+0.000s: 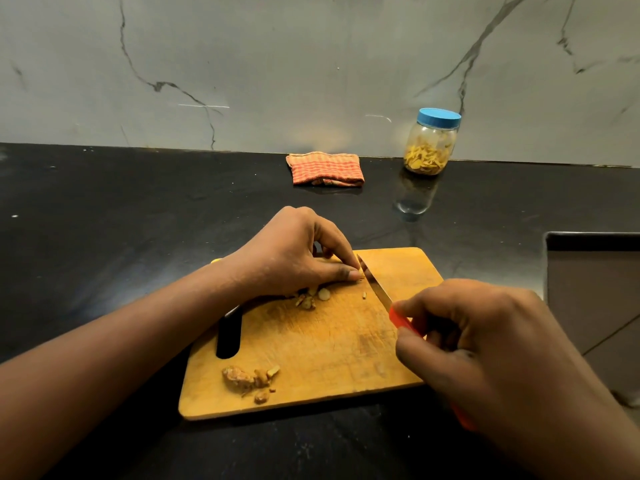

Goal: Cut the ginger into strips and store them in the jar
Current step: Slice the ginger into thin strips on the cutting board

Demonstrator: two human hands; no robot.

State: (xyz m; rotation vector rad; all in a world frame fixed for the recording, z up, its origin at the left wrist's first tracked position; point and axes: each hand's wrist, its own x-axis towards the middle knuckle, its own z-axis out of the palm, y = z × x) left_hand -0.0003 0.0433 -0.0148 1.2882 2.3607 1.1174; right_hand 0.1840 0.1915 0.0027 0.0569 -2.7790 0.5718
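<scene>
Right hand (485, 344) knifes small pale ginger (360, 276), left-pinched.

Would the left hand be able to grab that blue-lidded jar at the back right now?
Probably not right away. The left hand is pinning ginger on the cutting board, the knife crosses its path, and the jar stands far back by the wall.

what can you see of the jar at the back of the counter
The jar is a small, rounded, clear container, glass or plastic, with a blue screw lid closed on top. It stands upright on the black countertop by the marble-look wall, right of the folded orange checked cloth. Yellowish ginger strips fill roughly its lower half. Nothing touches it but the counter, which reflects it.
</scene>
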